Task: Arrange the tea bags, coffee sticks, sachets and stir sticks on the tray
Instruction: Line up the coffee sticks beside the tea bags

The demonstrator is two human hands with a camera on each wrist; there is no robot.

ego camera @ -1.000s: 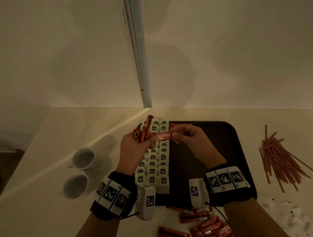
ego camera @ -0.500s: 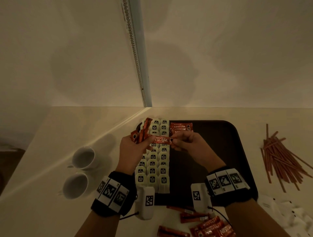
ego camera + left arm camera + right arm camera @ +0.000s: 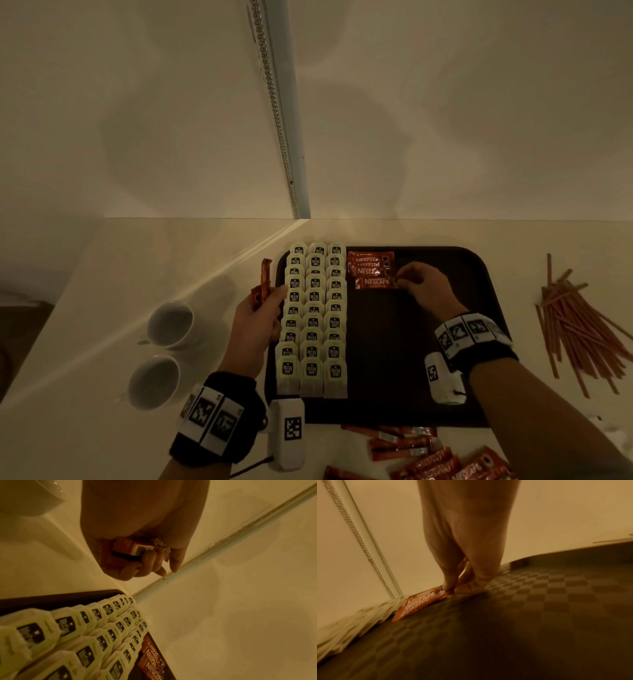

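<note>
The dark tray (image 3: 479, 274) lies on the pale tabletop (image 3: 171, 260), its far edge near the wall. Three columns of tea bags (image 3: 313, 318) fill its left side; the floor to their right lies bare and dark.

My right hand (image 3: 423, 286) pinches the right end of a coffee stick (image 3: 376, 282), my grip closed on it, and it lies flat just below the other coffee sticks (image 3: 370, 263) by the far rim. My left hand (image 3: 255, 317) is at the tray's left edge, grip curled round a bundle of sticks (image 3: 263, 284).

Stir sticks (image 3: 579, 325) lie right of the tray, loose sticks (image 3: 428, 455) near me, two cups (image 3: 164, 353) left.

The right wrist view shows the tray's checkered floor (image 3: 539, 595); the left wrist view shows a barcode on my bundle (image 3: 130, 549).
</note>
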